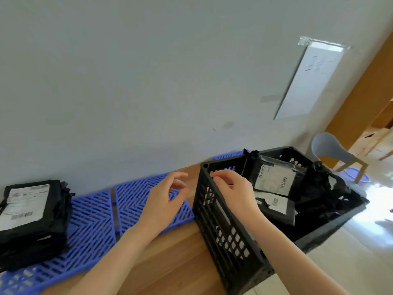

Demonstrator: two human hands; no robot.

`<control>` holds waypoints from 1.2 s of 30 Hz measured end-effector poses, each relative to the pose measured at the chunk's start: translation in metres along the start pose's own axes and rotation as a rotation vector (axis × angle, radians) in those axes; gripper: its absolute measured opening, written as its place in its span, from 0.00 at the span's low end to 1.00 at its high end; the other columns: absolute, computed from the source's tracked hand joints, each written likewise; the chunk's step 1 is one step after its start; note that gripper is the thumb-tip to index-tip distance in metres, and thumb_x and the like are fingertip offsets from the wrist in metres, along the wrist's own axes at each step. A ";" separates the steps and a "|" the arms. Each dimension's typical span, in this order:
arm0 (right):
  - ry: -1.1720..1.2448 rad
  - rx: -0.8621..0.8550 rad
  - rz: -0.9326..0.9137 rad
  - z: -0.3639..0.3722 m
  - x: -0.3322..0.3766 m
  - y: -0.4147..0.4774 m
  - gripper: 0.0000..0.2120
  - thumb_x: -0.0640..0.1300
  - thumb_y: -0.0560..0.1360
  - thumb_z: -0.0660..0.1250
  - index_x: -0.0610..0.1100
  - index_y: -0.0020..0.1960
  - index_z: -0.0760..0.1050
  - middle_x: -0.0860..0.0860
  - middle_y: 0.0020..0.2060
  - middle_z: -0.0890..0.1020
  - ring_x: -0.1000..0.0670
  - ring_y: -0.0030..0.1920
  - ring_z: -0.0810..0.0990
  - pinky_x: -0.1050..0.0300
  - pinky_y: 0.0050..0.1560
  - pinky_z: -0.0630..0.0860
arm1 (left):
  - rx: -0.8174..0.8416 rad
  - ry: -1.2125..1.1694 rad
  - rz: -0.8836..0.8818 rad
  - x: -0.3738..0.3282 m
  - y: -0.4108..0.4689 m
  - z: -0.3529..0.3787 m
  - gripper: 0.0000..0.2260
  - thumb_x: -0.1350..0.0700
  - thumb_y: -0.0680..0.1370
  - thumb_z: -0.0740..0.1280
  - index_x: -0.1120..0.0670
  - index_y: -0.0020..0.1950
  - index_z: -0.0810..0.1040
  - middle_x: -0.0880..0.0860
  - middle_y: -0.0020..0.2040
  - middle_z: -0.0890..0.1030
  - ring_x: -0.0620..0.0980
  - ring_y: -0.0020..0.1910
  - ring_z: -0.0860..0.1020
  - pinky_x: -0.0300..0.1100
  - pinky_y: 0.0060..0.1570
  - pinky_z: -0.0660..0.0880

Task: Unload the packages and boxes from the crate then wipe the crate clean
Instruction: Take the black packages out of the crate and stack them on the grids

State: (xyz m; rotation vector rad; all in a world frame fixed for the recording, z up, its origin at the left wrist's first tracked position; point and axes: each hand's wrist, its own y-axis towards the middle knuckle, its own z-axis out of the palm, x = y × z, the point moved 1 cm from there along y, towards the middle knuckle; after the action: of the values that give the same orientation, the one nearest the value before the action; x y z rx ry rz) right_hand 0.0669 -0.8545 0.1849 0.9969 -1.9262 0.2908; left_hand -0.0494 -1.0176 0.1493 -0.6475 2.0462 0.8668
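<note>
A black plastic crate (221,235) stands at the right end of the wooden table, partly over its edge. Inside it lie several black packages with white labels; one package (274,177) leans upright near the crate's left wall. My right hand (231,188) hovers over the crate's near-left rim with fingers loosely curled, holding nothing. Just left of the crate, my left hand (163,201) hangs above the blue mat, its fingers relaxed and empty. A stack of black packages (32,218) sits at the far left on the mat.
Blue slotted mats (93,222) lie along the wall on the wooden table (170,267). A grey chair (331,152) stands behind the crate on the right. The pale floor lies to the right of the table. A white sheet hangs on the wall.
</note>
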 end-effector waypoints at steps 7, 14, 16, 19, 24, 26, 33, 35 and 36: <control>-0.145 -0.106 0.143 -0.101 -0.082 -0.023 0.12 0.45 0.77 0.66 0.56 0.60 0.76 0.58 0.56 0.77 0.59 0.55 0.75 0.66 0.51 0.70 | 0.195 0.026 0.064 -0.049 0.011 0.115 0.21 0.49 0.77 0.69 0.33 0.64 0.67 0.36 0.53 0.77 0.30 0.56 0.72 0.27 0.52 0.67; -0.243 -0.183 0.201 -0.138 -0.128 0.001 0.28 0.46 0.75 0.70 0.56 0.72 0.65 0.53 0.67 0.68 0.52 0.67 0.68 0.56 0.66 0.68 | 0.294 0.065 0.083 -0.051 0.057 0.174 0.27 0.47 0.75 0.70 0.38 0.71 0.63 0.36 0.61 0.69 0.35 0.61 0.69 0.38 0.63 0.68; -0.274 -0.186 0.187 -0.141 -0.136 0.017 0.31 0.47 0.74 0.71 0.56 0.73 0.63 0.53 0.68 0.67 0.51 0.68 0.66 0.56 0.66 0.67 | 0.315 0.080 0.098 -0.046 0.075 0.188 0.29 0.47 0.75 0.71 0.38 0.72 0.62 0.39 0.65 0.68 0.35 0.64 0.66 0.37 0.64 0.66; -0.352 -0.165 0.171 -0.143 -0.144 0.044 0.34 0.49 0.72 0.73 0.57 0.74 0.61 0.54 0.69 0.65 0.50 0.69 0.64 0.53 0.67 0.67 | 0.339 0.099 0.108 -0.038 0.102 0.208 0.31 0.48 0.75 0.71 0.40 0.74 0.60 0.43 0.70 0.64 0.37 0.65 0.64 0.35 0.61 0.63; -0.552 -0.056 0.177 -0.133 -0.157 0.105 0.39 0.53 0.72 0.71 0.58 0.77 0.55 0.52 0.75 0.58 0.47 0.75 0.56 0.47 0.73 0.59 | 0.444 0.205 0.061 -0.018 0.156 0.235 0.34 0.47 0.75 0.71 0.42 0.77 0.56 0.49 0.73 0.59 0.47 0.68 0.67 0.38 0.62 0.68; -0.681 0.009 0.173 -0.128 -0.166 0.125 0.42 0.53 0.72 0.71 0.57 0.78 0.50 0.51 0.78 0.54 0.45 0.77 0.52 0.46 0.75 0.53 | 0.479 0.232 0.038 -0.012 0.168 0.243 0.33 0.47 0.76 0.70 0.40 0.77 0.56 0.50 0.74 0.58 0.49 0.69 0.68 0.41 0.64 0.70; -0.888 0.181 0.121 -0.113 -0.188 0.162 0.42 0.50 0.71 0.73 0.51 0.78 0.54 0.49 0.79 0.51 0.46 0.79 0.45 0.40 0.75 0.43 | 0.620 0.164 0.001 0.004 0.176 0.248 0.36 0.48 0.75 0.70 0.32 0.73 0.52 0.46 0.68 0.68 0.42 0.61 0.71 0.36 0.56 0.68; -0.852 0.146 0.073 -0.110 -0.189 0.163 0.37 0.49 0.71 0.74 0.49 0.75 0.60 0.50 0.78 0.56 0.47 0.79 0.47 0.40 0.75 0.43 | 0.609 0.160 0.014 0.005 0.173 0.243 0.35 0.49 0.75 0.70 0.31 0.73 0.52 0.43 0.67 0.69 0.39 0.60 0.72 0.34 0.56 0.68; -0.826 0.115 0.049 -0.109 -0.189 0.162 0.35 0.48 0.72 0.73 0.48 0.74 0.62 0.50 0.78 0.58 0.48 0.79 0.48 0.41 0.76 0.43 | 0.599 0.158 0.025 0.004 0.171 0.241 0.35 0.49 0.75 0.70 0.30 0.72 0.53 0.41 0.67 0.69 0.38 0.60 0.72 0.34 0.56 0.68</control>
State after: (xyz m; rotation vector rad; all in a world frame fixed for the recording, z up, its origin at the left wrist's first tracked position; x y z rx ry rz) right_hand 0.0624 -0.5906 0.1218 1.2690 -2.6975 0.0006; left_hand -0.0556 -0.7266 0.0995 -0.3616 2.3026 0.1859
